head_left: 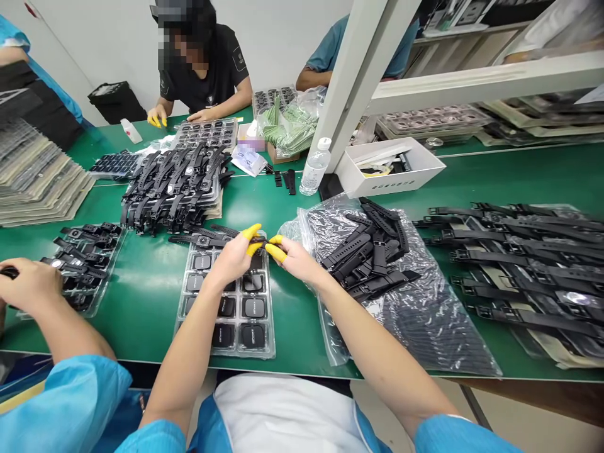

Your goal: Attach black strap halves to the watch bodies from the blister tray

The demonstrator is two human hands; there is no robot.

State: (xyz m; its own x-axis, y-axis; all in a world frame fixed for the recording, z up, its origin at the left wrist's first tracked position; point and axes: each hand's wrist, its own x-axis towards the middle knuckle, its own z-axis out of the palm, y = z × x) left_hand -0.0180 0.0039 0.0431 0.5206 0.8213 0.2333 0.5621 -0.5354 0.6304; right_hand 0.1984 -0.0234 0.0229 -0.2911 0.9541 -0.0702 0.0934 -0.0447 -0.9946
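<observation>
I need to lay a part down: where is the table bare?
Below your right hand, the green tabletop is bare between the clear plastic tray of black square pieces and the clear plastic bag. Another patch lies left of that tray, up to the clear tray under black watches. Right of the bag it is crowded with overlapping black watch straps.

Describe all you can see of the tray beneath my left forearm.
The tray looks like clear, thin plastic, moulded into square compartments. Black squares, several with pale markings, sit in them. It lies flat on the green table, its length running away from you. A black watch lies across its far end; your left forearm hides part of it.
</observation>
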